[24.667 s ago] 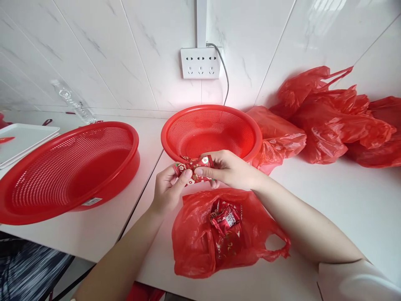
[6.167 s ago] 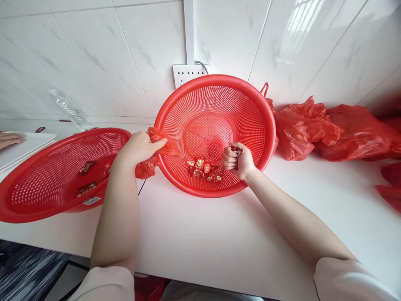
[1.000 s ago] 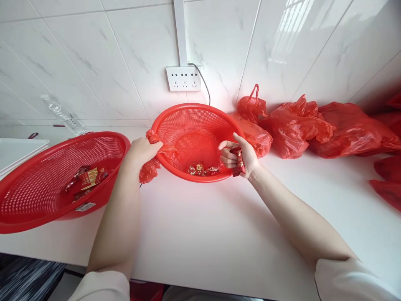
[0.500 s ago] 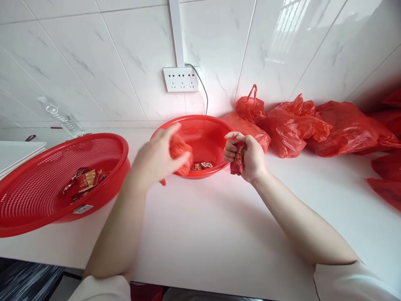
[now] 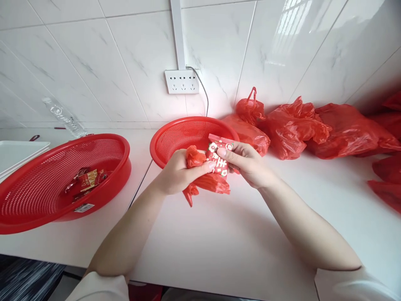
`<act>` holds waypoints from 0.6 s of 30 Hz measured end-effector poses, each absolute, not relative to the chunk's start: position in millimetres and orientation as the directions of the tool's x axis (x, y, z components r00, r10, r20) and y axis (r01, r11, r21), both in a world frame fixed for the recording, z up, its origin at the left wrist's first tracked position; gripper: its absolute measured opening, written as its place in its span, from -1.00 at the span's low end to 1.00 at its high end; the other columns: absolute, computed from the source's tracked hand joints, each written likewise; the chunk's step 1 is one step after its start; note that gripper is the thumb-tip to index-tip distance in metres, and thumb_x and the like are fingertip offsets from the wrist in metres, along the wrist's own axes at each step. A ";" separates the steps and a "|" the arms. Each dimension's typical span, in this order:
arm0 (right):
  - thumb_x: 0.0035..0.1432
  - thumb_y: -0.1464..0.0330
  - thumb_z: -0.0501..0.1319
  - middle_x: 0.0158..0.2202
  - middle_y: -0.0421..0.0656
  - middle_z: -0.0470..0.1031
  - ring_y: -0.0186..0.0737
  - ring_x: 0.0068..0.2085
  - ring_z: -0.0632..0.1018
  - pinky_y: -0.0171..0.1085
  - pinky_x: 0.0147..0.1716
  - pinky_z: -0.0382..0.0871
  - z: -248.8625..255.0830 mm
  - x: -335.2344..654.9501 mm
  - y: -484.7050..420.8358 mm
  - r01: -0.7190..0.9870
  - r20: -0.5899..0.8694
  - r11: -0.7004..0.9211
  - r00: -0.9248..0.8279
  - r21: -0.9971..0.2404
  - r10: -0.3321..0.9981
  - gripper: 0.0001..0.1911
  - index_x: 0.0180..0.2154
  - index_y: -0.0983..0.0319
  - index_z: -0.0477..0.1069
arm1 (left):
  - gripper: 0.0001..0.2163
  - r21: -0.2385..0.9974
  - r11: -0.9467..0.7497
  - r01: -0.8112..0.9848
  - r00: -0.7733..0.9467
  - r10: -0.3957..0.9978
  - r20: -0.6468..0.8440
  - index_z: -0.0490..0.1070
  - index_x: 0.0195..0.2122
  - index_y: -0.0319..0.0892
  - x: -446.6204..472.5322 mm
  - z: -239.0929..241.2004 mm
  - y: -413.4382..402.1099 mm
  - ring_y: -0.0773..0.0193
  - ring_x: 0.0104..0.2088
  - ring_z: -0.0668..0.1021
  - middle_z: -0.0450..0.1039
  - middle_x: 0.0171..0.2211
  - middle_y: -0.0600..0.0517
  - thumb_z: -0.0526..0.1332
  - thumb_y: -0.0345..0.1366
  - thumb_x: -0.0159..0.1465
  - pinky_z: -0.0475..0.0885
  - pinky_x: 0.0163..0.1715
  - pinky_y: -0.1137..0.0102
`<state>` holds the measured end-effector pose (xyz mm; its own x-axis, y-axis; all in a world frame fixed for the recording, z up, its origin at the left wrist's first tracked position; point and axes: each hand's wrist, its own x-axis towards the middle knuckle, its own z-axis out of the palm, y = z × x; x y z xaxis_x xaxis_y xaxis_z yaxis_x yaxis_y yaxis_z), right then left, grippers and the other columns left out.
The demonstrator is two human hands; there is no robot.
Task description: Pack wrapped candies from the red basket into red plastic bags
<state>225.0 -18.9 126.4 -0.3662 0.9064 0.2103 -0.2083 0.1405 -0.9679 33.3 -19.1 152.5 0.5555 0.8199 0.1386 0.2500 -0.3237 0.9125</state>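
Observation:
My left hand (image 5: 175, 173) is closed round a crumpled red plastic bag (image 5: 205, 182), its thumb also pressing on a red candy packet (image 5: 218, 158) with white flower print. My right hand (image 5: 247, 163) pinches the same packet from the right. Both hands meet just in front of the smaller red basket (image 5: 175, 136), above the white counter (image 5: 225, 238). The larger red basket (image 5: 37, 196) at the left holds a few wrapped candies (image 5: 86, 179).
Several filled red plastic bags (image 5: 300, 125) lie against the tiled wall at the right. A wall socket (image 5: 182, 81) with a cable sits above the smaller basket. A clear plastic bottle (image 5: 62, 118) and a white tray (image 5: 19, 151) are at the far left.
My left hand let go of the smaller basket's rim and carried the crumpled bag rightward. My right hand came away from the basket with the packet; both hands now meet in front.

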 end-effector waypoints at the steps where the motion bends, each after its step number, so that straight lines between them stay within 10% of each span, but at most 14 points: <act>1: 0.21 0.16 0.24 -0.50 -0.26 0.29 -0.42 -0.51 0.29 -0.38 -0.54 0.17 125.7 225.4 -19.3 -0.183 0.213 0.147 -0.428 -0.972 0.878 -0.70 -0.43 0.25 0.37 | -0.79 0.934 -0.299 0.198 0.610 0.783 0.122 0.41 -0.44 -0.19 29.7 155.8 -17.8 0.29 -0.46 0.51 0.39 -0.53 0.05 0.20 -0.18 0.25 0.47 -0.43 0.38; 18: 0.31 0.21 0.09 -0.56 -0.26 0.23 -0.40 -0.53 0.28 -0.35 -0.54 0.19 129.7 221.2 -38.5 -0.037 0.442 0.514 -0.566 -0.857 0.696 -0.62 -0.53 0.21 0.22 | -0.69 0.898 -0.396 0.191 0.717 0.681 0.147 0.29 -0.65 -0.16 20.8 163.7 -19.4 0.34 -0.59 0.42 0.32 -0.64 0.11 0.34 -0.22 0.12 0.33 -0.58 0.40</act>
